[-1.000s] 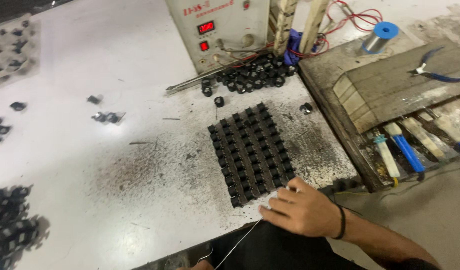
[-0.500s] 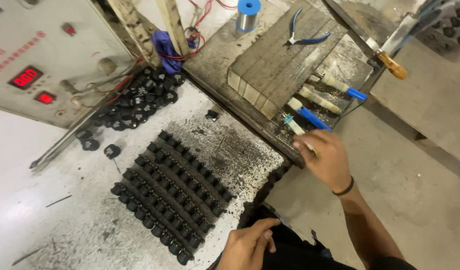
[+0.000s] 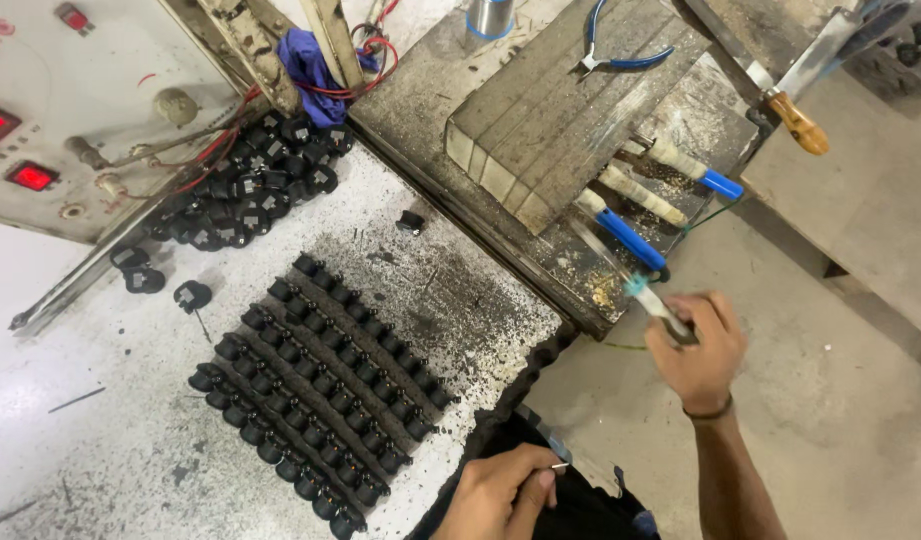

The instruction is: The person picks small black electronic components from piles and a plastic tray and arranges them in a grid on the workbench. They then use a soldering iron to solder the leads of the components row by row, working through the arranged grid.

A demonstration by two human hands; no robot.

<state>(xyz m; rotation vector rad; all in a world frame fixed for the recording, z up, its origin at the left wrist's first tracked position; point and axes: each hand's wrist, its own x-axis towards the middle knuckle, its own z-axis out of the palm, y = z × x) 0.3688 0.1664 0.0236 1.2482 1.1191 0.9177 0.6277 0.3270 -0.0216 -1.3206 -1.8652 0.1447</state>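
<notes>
My right hand (image 3: 698,350) is off the bench's right edge, closed around a small brush-like tool (image 3: 652,300) with a pale blue tip. It is just below the blue-handled tools (image 3: 630,238) that lie on the grey side bench. My left hand (image 3: 500,492) is at the bottom, near the table's front edge, pinching a thin wire or pin (image 3: 558,465) between its fingers. A block of small black parts (image 3: 315,385) set in neat rows lies on the white speckled table (image 3: 100,440), left of my left hand.
A loose heap of black parts (image 3: 250,185) lies by a cream machine with red displays (image 3: 30,175). A stack of grey slabs (image 3: 550,120), blue pliers (image 3: 610,50), a wooden-handled tool (image 3: 798,120) and a wire spool (image 3: 490,15) sit on the side bench.
The view has swung right and closer. My right hand has left the row block, reached the blue-handled tools and now holds a small tool. My left hand stays low near the table edge.
</notes>
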